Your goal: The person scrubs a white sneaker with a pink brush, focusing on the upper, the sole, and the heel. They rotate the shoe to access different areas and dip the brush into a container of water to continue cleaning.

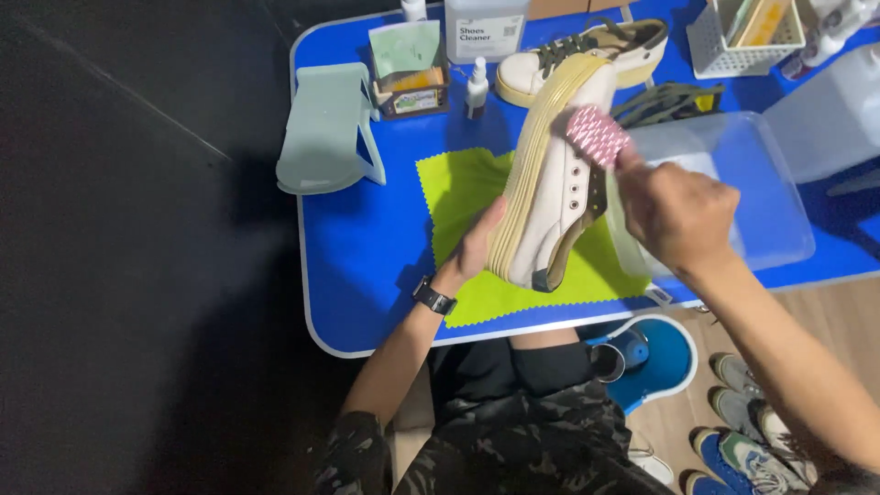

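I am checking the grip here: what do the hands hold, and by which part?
The left hand holds the white sneaker by its sole side, near the heel. The right hand holds a pink brush by its near end, bristles against the shoe.

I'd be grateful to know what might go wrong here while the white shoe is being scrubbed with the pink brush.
1. The left hand alone props the laceless white shoe with cream sole on edge; brush pressure may make it slip.
2. The pink-and-white patterned brush in the right hand could flick dirt beyond the lime-green cloth onto the blue table.
3. The clear plastic tub sits close to the scrubbing hand and might get knocked.
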